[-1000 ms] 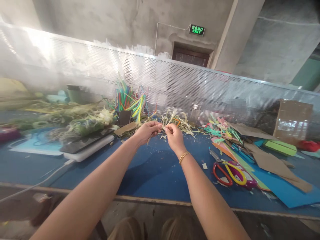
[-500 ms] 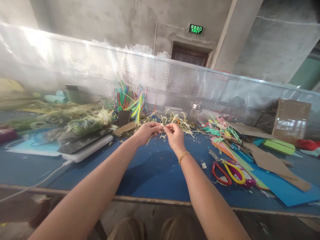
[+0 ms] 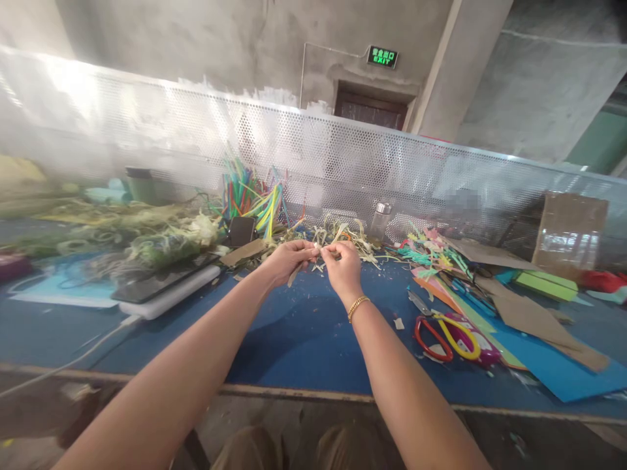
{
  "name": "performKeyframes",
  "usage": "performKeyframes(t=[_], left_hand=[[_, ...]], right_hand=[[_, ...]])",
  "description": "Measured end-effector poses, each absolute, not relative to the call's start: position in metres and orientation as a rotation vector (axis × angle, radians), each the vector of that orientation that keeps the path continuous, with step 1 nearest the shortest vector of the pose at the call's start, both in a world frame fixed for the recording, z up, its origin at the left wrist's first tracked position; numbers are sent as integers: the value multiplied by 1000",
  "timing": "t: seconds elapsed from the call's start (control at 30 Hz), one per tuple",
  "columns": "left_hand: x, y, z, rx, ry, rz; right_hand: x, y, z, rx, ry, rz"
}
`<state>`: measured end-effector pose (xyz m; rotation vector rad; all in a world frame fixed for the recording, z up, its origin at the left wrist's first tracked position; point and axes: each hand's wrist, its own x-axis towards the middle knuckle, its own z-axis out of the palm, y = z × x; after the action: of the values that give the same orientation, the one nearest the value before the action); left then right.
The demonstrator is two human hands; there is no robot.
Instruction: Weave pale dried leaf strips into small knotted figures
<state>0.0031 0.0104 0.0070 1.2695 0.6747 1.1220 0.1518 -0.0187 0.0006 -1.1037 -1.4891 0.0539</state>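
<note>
Over the middle of the blue table, my left hand (image 3: 289, 261) and my right hand (image 3: 343, 261) meet fingertip to fingertip. Both are closed in a pinch on a small pale husk-like strip (image 3: 317, 250), mostly covered by the fingers. A tan end (image 3: 294, 275) of similar material pokes out beneath my left hand. Just behind the hands lies a tangled heap of pale dry strips (image 3: 360, 240). Scissors (image 3: 448, 336) with one red and one yellow handle rest to the right of my right forearm.
Coloured stems (image 3: 245, 192) stand at the back left near a dark phone (image 3: 241, 231). A glass bottle (image 3: 380, 223) stands by the perforated metal screen (image 3: 313, 150). At left are a black tablet (image 3: 159, 284) and a white cable (image 3: 73, 359). Blue paper (image 3: 563, 372) and cardboard (image 3: 533, 313) lie right.
The fingertips have shifted very slightly around the pale strip, and a bit more of it shows between them. The camera view has moved a little; the things on the table stay put.
</note>
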Motion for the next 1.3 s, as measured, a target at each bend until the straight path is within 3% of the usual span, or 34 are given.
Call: performKeyframes(t=[0.2, 0.4, 0.67, 0.9, 1.13, 1.3], left_hand=[[4, 13, 5, 1388, 704, 1233], [0, 21, 5, 1947, 948, 1421], [2, 16, 7, 2230, 1085, 1369], [2, 17, 7, 2311, 1063, 1220], [10, 10, -4, 2174, 849, 723], [12, 3, -5, 2022, 742, 626]], right_hand=[[152, -18, 0, -1154, -1522, -29], [154, -25, 4, -1250, -1573, -299], [154, -32, 8, -1270, -1716, -433], [153, -26, 7, -1115, -1728, -253], [160, -19, 14, -853, -1559, 21], [165, -9, 9, -796, -1402, 200]])
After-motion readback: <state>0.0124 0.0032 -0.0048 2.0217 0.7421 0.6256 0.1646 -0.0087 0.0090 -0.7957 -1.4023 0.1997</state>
